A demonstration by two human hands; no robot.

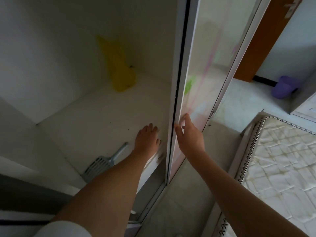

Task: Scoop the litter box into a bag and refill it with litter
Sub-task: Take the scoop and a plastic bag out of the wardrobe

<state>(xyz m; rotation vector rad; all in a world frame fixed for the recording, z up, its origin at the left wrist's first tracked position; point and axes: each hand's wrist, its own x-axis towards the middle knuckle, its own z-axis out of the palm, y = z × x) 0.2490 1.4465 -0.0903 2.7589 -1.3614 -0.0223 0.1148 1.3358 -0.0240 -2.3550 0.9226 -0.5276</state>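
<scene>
Gripping the sliding door edge, right hand pinches it; left of the door, left hand hangs loose, perhaps empty, above a grey scoop.

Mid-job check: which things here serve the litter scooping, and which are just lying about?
For the job:
- grey litter scoop, on the floor
- yellow bag, in the corner

Lying about:
- mattress
- purple object by the wooden door
- sliding door, right hand on its edge

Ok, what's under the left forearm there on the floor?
A grey slotted litter scoop lies on the white floor; its handle points toward the left hand. The forearm covers part of the scoop's right edge. No litter box is in view.
</scene>
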